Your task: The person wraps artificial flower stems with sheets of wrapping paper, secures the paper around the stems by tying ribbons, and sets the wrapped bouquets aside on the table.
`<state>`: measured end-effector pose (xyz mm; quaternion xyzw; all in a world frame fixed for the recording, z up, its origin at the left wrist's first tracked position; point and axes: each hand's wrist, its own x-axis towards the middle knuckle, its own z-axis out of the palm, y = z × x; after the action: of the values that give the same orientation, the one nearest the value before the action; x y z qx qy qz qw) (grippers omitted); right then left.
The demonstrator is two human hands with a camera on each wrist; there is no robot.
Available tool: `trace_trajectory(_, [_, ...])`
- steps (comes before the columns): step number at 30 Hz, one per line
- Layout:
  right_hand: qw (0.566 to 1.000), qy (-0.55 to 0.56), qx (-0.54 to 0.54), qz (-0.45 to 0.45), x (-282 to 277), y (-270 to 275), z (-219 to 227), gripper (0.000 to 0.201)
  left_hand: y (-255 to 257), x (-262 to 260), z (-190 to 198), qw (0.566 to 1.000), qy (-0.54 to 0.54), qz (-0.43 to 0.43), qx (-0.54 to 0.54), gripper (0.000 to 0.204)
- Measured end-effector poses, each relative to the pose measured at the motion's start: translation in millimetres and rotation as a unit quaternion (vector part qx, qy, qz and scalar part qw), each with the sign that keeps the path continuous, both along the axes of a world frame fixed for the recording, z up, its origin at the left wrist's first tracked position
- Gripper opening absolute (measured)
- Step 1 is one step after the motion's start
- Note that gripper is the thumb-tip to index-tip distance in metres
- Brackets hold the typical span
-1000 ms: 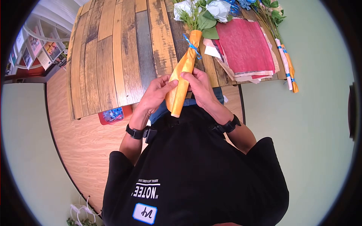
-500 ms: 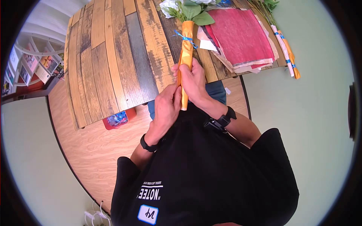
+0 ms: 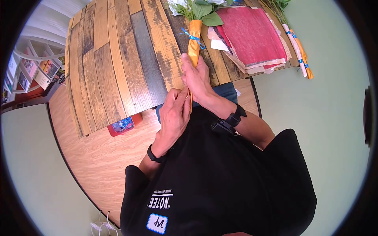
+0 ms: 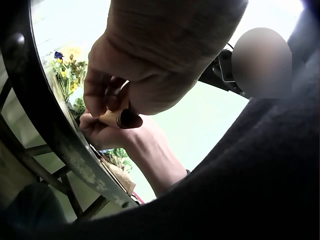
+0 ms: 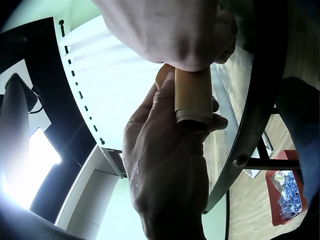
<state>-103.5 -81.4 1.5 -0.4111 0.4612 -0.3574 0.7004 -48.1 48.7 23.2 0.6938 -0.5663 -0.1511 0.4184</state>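
The yellow wrapper (image 3: 193, 50) has white flowers (image 3: 179, 6) in its top and reaches past the near edge of the table (image 3: 108, 78). Your right hand (image 3: 197, 80) is curled round it; your left hand (image 3: 173, 113) pinches its lower end. Below, a red bin (image 3: 137, 118) holds blue scraps (image 3: 123, 124). A second ago the wrapper flared wide; now it is rolled narrower.

left grip (image 3: 173, 112): holds orange wrapper (image 3: 193, 50) low | right grip (image 3: 197, 80): holds it higher | red sheet (image 3: 252, 37): on table (image 3: 114, 74)
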Motion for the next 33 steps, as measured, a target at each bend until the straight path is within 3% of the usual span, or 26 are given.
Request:
trace_trajectory(2, [0.999, 0.042, -0.026, 0.005, 5, 1, 6, 0.027, 2, 2, 0, 1.000, -0.011, -0.011, -0.008, 0.035])
trace_trajectory(8, [0.998, -0.040, 0.055, -0.016, 17, 7, 20, 0.023, 10, 4, -2, 0.998, -0.046, -0.041, -0.032, 0.049])
trace_trajectory(12, [0.998, 0.052, -0.034, -0.010, 29, 4, -10, 0.024, 14, 2, -27, 0.997, -0.038, -0.008, -0.065, 0.052])
trace_trajectory(14, [0.993, 0.086, -0.084, -0.014, 31, 5, 0, 0.025, 14, 3, -29, 0.997, -0.041, 0.009, -0.071, 0.053])
trace_trajectory(16, [1.000, -0.012, 0.017, 0.003, 31, 8, 17, 0.028, 14, 5, -28, 0.997, -0.014, 0.027, -0.077, 0.053])
trace_trajectory(17, [1.000, -0.013, 0.016, 0.005, 30, 7, 20, 0.028, 15, 6, -27, 0.996, -0.015, 0.029, -0.078, 0.053])
trace_trajectory(19, [0.978, -0.177, 0.110, 0.015, 27, 3, 24, 0.033, 15, 8, -26, 0.994, 0.042, 0.045, -0.085, 0.047])
trace_trajectory(20, [0.978, -0.178, 0.109, 0.018, 25, 1, 23, 0.033, 15, 7, -29, 0.994, 0.041, 0.047, -0.088, 0.047])
trace_trajectory(22, [0.936, -0.231, 0.245, 0.099, 23, -2, 15, 0.036, 17, 6, -35, 0.987, 0.117, 0.066, -0.090, 0.042])
trace_trajectory(23, [0.936, -0.233, 0.243, 0.100, 24, -3, 10, 0.036, 18, 7, -34, 0.987, 0.115, 0.066, -0.092, 0.042])
trace_trajectory(25, [0.909, -0.264, 0.278, 0.165, 28, -5, 6, 0.039, 20, 7, -30, 0.947, 0.297, 0.102, -0.073, 0.037])
trace_trajectory(27, [0.916, -0.252, 0.274, 0.150, 37, -2, 11, 0.040, 20, 10, -26, 0.959, 0.254, 0.103, -0.079, 0.037])
trace_trajectory(29, [0.953, -0.188, 0.220, 0.091, 48, 4, 15, 0.043, 20, 13, -30, 0.973, 0.173, 0.121, -0.090, 0.034])
trace_trajectory(33, [0.974, -0.107, 0.189, 0.070, 60, 10, 23, 0.044, 21, 16, -36, 0.957, 0.243, 0.147, -0.064, 0.030])
